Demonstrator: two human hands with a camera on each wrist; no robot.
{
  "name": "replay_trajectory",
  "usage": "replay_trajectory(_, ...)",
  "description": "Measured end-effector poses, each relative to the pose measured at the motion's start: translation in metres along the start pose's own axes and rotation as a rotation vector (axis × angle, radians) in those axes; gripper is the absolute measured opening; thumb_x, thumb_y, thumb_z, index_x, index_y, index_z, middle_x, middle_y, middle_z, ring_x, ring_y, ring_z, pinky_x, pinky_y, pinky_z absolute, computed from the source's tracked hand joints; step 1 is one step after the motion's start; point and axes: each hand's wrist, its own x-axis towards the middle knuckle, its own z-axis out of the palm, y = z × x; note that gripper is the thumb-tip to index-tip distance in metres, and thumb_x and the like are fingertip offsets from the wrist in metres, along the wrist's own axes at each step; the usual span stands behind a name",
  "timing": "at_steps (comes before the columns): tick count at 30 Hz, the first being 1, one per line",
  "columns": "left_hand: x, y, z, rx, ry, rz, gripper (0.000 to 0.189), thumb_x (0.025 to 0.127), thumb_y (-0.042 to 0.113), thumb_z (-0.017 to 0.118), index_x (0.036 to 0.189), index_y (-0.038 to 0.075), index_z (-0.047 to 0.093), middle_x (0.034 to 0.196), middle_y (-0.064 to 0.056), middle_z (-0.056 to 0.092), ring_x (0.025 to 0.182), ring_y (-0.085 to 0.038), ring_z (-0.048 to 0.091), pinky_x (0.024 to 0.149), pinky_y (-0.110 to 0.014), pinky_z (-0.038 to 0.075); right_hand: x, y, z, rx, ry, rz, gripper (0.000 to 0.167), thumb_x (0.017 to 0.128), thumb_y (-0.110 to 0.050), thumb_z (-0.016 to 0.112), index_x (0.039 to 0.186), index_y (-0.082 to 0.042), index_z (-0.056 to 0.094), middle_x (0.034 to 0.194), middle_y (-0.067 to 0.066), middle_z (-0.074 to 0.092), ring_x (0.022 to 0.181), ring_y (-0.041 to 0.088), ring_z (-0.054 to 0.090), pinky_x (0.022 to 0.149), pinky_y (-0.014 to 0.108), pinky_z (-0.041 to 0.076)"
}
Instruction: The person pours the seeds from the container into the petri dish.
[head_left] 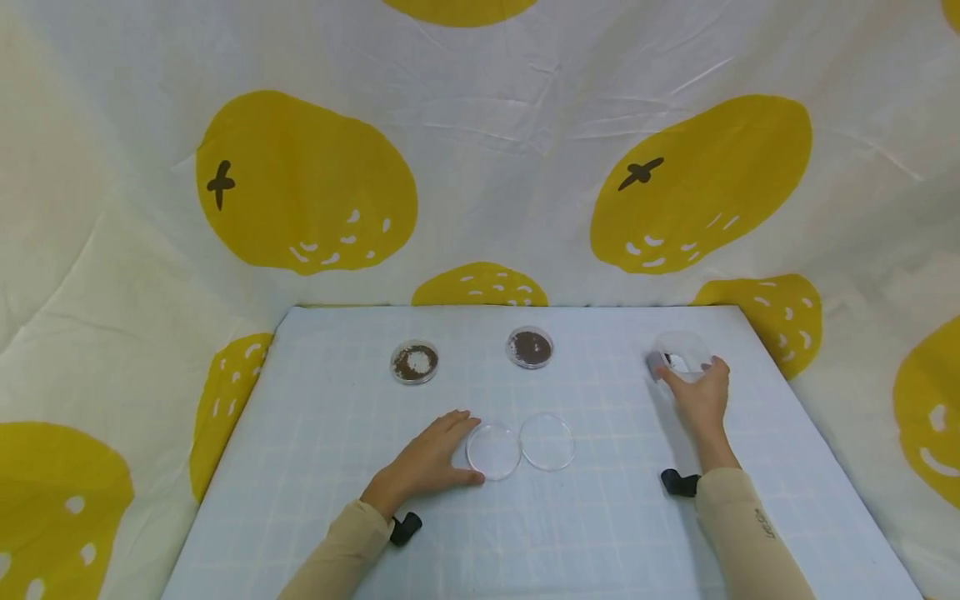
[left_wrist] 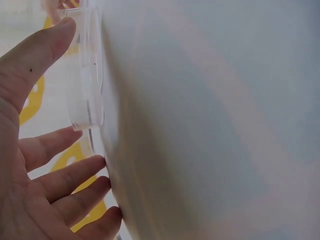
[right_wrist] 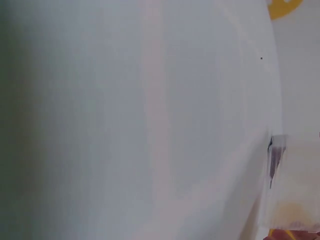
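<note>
My left hand (head_left: 431, 458) spans a clear petri dish (head_left: 493, 452), thumb at its near rim and index finger at its far side. In the left wrist view the thumb (left_wrist: 62, 37) lies against the dish wall (left_wrist: 82, 95), and the other fingers are spread down to the table. A second clear round dish part (head_left: 547, 442) lies right beside it. At the far right, my right hand (head_left: 701, 400) grips a clear plastic container (head_left: 686, 343) between thumb and fingers. Something dark and white shows in the container; its kind cannot be made out.
Two petri dishes stand toward the back: one with a brown ring of grains (head_left: 414, 362) around a pale middle, the other mostly covered in dark brown grains (head_left: 530, 347). A pale checked cloth covers the table (head_left: 300, 467). A curtain with yellow fruit prints (head_left: 495, 167) hangs behind.
</note>
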Motion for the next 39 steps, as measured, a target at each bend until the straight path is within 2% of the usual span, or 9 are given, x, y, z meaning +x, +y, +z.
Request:
replay_trajectory(6, 0.0, 0.001, -0.002, 0.02, 0.011, 0.005, 0.089, 0.079, 0.056, 0.08, 0.149, 0.013, 0.046, 0.155, -0.01, 0.04, 0.143, -0.029, 0.033, 0.114, -0.047, 0.032, -0.005, 0.0, -0.002, -0.01, -0.07, -0.005, 0.107, 0.086, -0.036, 0.079, 0.157, 0.001, 0.007, 0.154, 0.03, 0.027, 0.141, 0.046, 0.028, 0.115, 0.055, 0.024)
replay_trajectory(17, 0.0, 0.0, 0.0, 0.009, 0.0, -0.014, 0.088, 0.08, 0.055, 0.08, 0.149, 0.014, 0.046, 0.155, -0.01, 0.039, 0.144, -0.029, 0.033, 0.113, -0.047, 0.033, -0.019, -0.008, -0.004, -0.034, -0.169, -0.061, 0.108, 0.086, -0.033, 0.081, 0.158, -0.003, 0.006, 0.155, 0.031, 0.025, 0.138, 0.049, 0.029, 0.111, 0.062, 0.027)
replay_trajectory(27, -0.001, 0.001, 0.0, 0.054, 0.033, 0.034, 0.085, 0.08, 0.055, 0.079, 0.145, 0.01, 0.049, 0.15, -0.013, 0.045, 0.141, -0.032, 0.036, 0.115, -0.059, 0.021, -0.032, -0.02, -0.003, -0.038, -0.237, -0.153, 0.111, 0.082, -0.033, 0.084, 0.158, -0.003, 0.009, 0.154, 0.032, 0.028, 0.133, 0.052, 0.034, 0.107, 0.064, 0.033)
replay_trajectory(32, -0.001, 0.001, 0.001, 0.067, 0.042, 0.025, 0.085, 0.079, 0.057, 0.079, 0.146, 0.013, 0.05, 0.151, -0.014, 0.044, 0.143, -0.034, 0.033, 0.114, -0.063, 0.019, -0.039, -0.027, -0.001, -0.04, -0.271, -0.218, 0.11, 0.081, -0.032, 0.086, 0.158, -0.004, 0.012, 0.155, 0.029, 0.03, 0.136, 0.049, 0.034, 0.108, 0.063, 0.033)
replay_trajectory(39, 0.0, 0.001, 0.003, 0.062, 0.034, -0.024, 0.085, 0.079, 0.06, 0.077, 0.147, 0.02, 0.048, 0.158, -0.017, 0.032, 0.148, -0.041, 0.019, 0.111, -0.071, 0.012, -0.049, -0.037, 0.001, -0.044, -0.301, -0.318, 0.108, 0.08, -0.03, 0.087, 0.156, -0.003, 0.016, 0.152, 0.029, 0.031, 0.135, 0.048, 0.035, 0.107, 0.064, 0.033)
